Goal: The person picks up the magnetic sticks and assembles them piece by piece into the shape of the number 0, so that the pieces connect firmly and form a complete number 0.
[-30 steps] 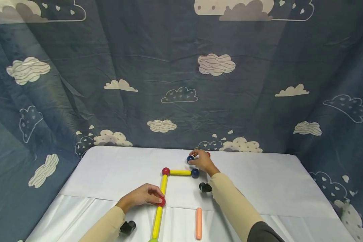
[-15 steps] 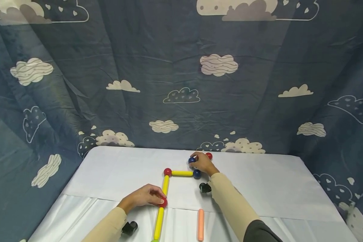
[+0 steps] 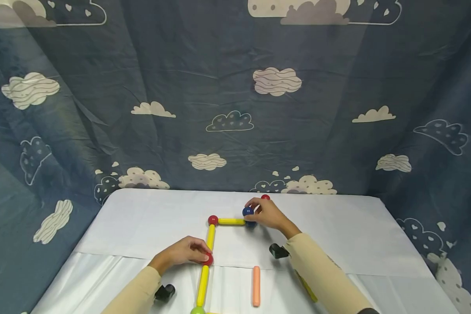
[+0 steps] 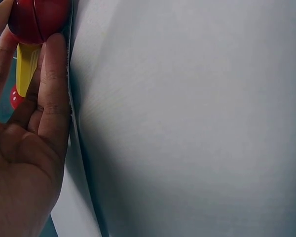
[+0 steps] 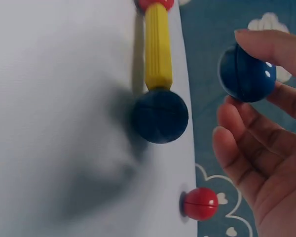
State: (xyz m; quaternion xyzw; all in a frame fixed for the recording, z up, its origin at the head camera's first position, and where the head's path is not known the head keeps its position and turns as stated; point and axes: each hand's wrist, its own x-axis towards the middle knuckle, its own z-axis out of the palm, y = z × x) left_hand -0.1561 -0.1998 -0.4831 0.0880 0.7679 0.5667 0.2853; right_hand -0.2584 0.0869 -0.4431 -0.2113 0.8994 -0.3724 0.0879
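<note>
My left hand [image 3: 184, 253] holds a red ball [image 4: 39, 19] that joins two yellow rods lying in a line on the table. At the far end of this line, another red ball [image 3: 213, 220] meets a crosswise yellow rod [image 3: 231, 221], which ends in a dark blue ball [image 5: 160, 116]. Just above that end, my right hand [image 3: 270, 213] pinches a second blue ball [image 5: 246, 74] between thumb and fingers. In the right wrist view, a gap shows between the two blue balls. A loose red ball [image 5: 201, 203] lies beyond, near the table's back edge.
A salmon-pink rod [image 3: 256, 286] lies in front, right of the line. A green ball [image 3: 198, 310] sits at the line's near end. Partly hidden by the right sleeve is another yellow rod [image 3: 307, 288]. A cloud-print cloth [image 3: 227, 144] hangs behind the white table [image 3: 157, 213].
My right hand has brought the held blue ball nearer, over the blue ball at the rod's end. The left hand keeps its place on the red ball.
</note>
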